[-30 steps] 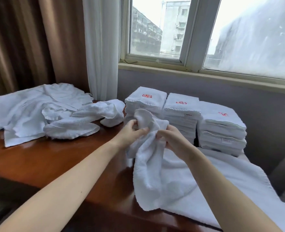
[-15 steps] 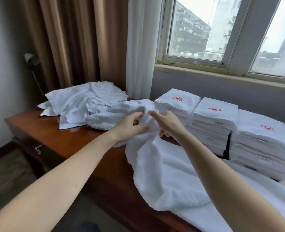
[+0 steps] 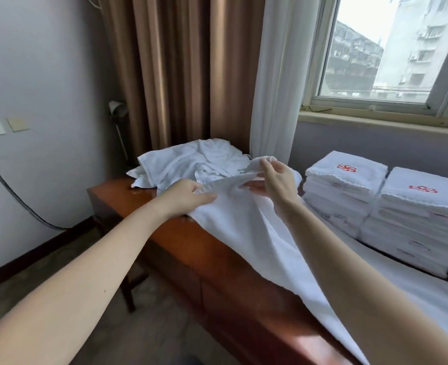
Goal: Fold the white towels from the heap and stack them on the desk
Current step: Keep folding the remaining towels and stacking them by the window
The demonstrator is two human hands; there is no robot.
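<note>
A white towel (image 3: 246,227) stretches from my hands down across the wooden desk (image 3: 191,246) toward the lower right. My left hand (image 3: 188,197) grips the towel's upper edge on the left. My right hand (image 3: 275,180) pinches the same edge a little further right and higher. Behind my hands lies the heap of unfolded white towels (image 3: 191,162) at the desk's far left end. Stacks of folded towels with red emblems (image 3: 346,185) (image 3: 423,214) stand at the right under the window.
Brown curtains (image 3: 170,69) and a white sheer curtain (image 3: 278,75) hang behind the desk. A lamp (image 3: 117,109) stands at the far left corner. A cable (image 3: 12,191) runs down the left wall. Floor lies to the left of the desk.
My view has swung left. Both hands have moved apart along the towel's edge, spreading it toward the heap; the left hand went left, the right stayed higher.
</note>
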